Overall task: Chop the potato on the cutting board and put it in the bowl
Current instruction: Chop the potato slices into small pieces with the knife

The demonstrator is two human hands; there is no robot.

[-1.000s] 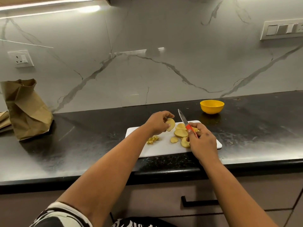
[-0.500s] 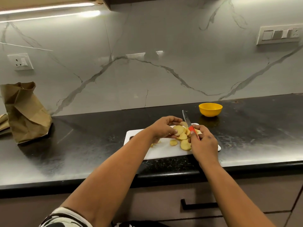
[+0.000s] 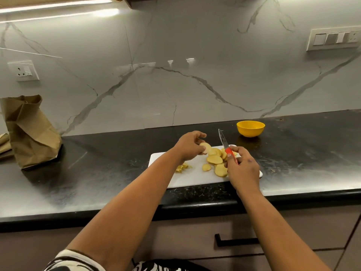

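Now that the left hand [image 3: 190, 146] has lifted a potato slice [image 3: 205, 148] off the cutting board [image 3: 187, 178] mid-frame, the right hand [image 3: 242, 169] grips the knife [image 3: 224, 144], so dicing continues.

Yellow bowl [image 3: 250, 128], white cutting board [image 3: 193, 178], pale-yellow potato slices [image 3: 214, 159], red-handled knife [image 3: 227, 148], black counter [image 3: 97, 169].
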